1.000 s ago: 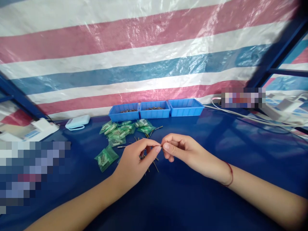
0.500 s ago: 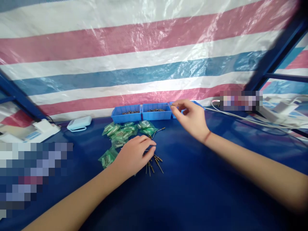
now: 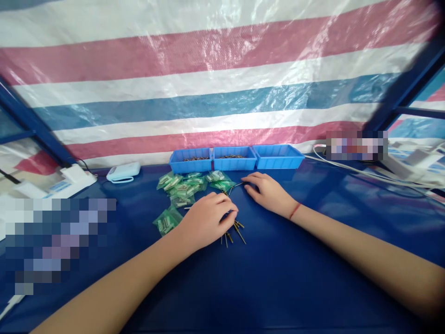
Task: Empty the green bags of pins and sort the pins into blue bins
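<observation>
My left hand [image 3: 210, 221] is curled low over a loose pile of blind rivets [image 3: 238, 232], thin pins with brass-coloured ends. Its thumb and index tips meet; whatever lies between them is hidden. Farther back, my right hand [image 3: 269, 191] rests close to the table, thumb and index finger at the end of a single rivet [image 3: 237, 185]. Beyond my left hand lie several green-tinted plastic bags [image 3: 184, 188] with metal pieces inside. One more such bag [image 3: 166, 222] sits beside my left wrist.
Three blue bins [image 3: 234, 163] stand in a row at the back; the left and middle ones hold small metal parts. A light-blue device [image 3: 123, 172] and a white power strip [image 3: 66, 183] lie left. Cables [image 3: 365, 174] run along the right. A striped tarp [image 3: 208, 106] hangs behind.
My right hand has come down from the right bin to the single rivet on the table. The left hand stays over the pile, its fingertips closer together. The view has shifted slightly.
</observation>
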A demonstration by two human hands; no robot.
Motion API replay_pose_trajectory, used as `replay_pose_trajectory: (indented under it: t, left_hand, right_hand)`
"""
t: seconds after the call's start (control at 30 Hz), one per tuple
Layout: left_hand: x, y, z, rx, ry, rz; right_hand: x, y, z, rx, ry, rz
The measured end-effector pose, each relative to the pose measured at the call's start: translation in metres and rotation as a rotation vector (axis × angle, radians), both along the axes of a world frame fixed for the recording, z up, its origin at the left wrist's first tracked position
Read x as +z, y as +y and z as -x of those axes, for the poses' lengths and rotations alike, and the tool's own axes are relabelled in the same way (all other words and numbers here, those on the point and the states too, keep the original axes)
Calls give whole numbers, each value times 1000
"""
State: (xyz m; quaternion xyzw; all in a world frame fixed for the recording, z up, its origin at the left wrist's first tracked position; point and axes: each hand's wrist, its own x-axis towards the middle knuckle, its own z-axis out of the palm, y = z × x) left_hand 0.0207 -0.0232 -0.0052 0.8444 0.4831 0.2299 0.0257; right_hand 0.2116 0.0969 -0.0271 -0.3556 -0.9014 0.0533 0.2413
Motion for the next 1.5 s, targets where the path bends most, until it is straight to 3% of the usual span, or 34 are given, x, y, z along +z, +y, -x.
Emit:
replay_pose_trajectory:
  t: [0.13,0.27,0.37,0.5,0.67,0.77,0.87,0.97,1.1,1.17,1.23,1.5]
  left_hand:
    - [1,-3,-5,124,-126,34]
    - [3,-4,-11,259,-365,101]
    - [8,-8,-16,252,-489,100]
    - [16,-15,-24,243,-527,-12]
    - [18,-16,-26,265,-524,-71]
    - [16,-13,-22,243,-429,-32]
    - [13,-7,-13,191,-234,24]
    - [12,-1,-1,94,-9,32]
    - [12,3,9,10,140,42]
    - [12,3,11,-10,167,62]
    - [12,3,12,-27,184,81]
    - [6,0,7,-79,147,162]
  right_hand:
    - [6,-5,-2,-6,60,89]
    - [23,-33,-7,81,250,318]
    - [37,-55,-8,205,362,491]
    - [50,-68,-6,258,421,618]
    - [50,-69,-4,264,520,745]
    - [47,-67,-7,230,574,625]
    - [51,-55,-11,166,536,175]
    - [62,-24,-8,47,494,-198]
    - [68,31,9,-67,423,-385]
    - [63,48,15,-96,269,-412]
    - [55,48,16,-105,162,-383]
    - [29,-42,-14,99,140,6]
